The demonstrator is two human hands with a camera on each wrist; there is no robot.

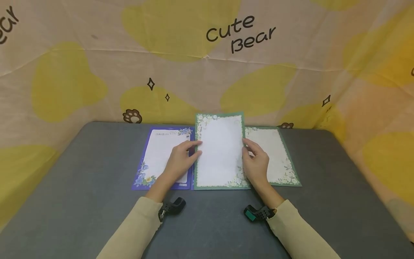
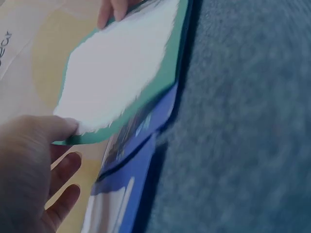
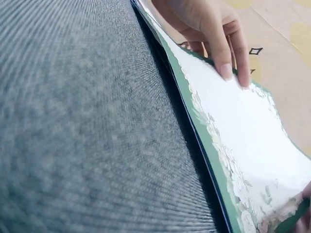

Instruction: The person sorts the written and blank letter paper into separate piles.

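Observation:
A sheet of letter paper (image 1: 220, 151) with a green flowered border stands tilted up between both hands. My left hand (image 1: 181, 156) pinches its left edge; in the left wrist view the thumb (image 2: 65, 127) lies on the white face, with other fingers behind the edge. At the opposite edge my right hand (image 1: 257, 162) pinches the paper between thumb and fingers; only a bit of it shows in the right wrist view. Beneath and to the left lies blue-bordered paper (image 1: 139, 183). Green-bordered paper (image 1: 275, 158) lies to the right, partly covered. Whether the sheets are joined I cannot tell.
The papers lie on a dark grey table (image 1: 97, 169). Behind it hangs a cream and yellow printed cloth (image 1: 181, 72) with lettering, which also runs along both sides. Black devices are strapped to both wrists, below beige sleeves (image 1: 139, 226).

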